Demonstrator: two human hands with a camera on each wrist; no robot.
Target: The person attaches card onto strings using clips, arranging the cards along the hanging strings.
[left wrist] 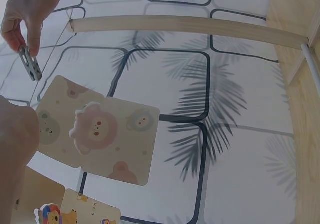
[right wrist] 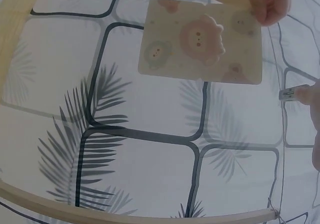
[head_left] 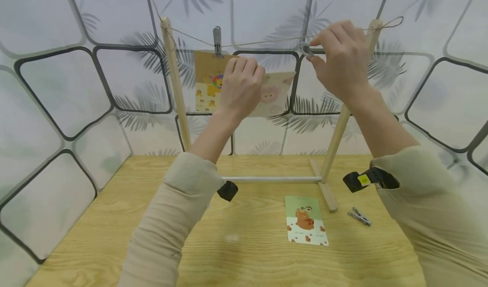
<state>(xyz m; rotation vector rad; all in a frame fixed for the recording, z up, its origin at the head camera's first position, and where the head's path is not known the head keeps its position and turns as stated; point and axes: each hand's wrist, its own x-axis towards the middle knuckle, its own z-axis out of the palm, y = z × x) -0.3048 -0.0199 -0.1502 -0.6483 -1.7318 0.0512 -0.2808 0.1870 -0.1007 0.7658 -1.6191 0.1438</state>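
My left hand (head_left: 244, 81) pinches a pale card with a pink bear (head_left: 276, 93) by its upper edge, just below the string (head_left: 267, 42). In the right wrist view the thumb lies over the card's (right wrist: 200, 43) corner. My right hand (head_left: 341, 60) pinches a metal clothespin (head_left: 306, 50) between thumb and fingers. In that same view the clothespin (right wrist: 288, 93) overlaps the string. To the left, a brown-and-yellow card with a lion (head_left: 206, 84) hangs from the string by another metal clothespin (head_left: 217, 41), partly hidden behind my left hand.
A wooden left post (head_left: 176, 84) and right post (head_left: 337, 136) hold the string, with a white crossbar (head_left: 274, 179) low between them. A green-and-white bear card (head_left: 305, 221) lies on the wooden table (head_left: 248, 253). Right of it lies loose metal clothespin hardware (head_left: 359, 216).
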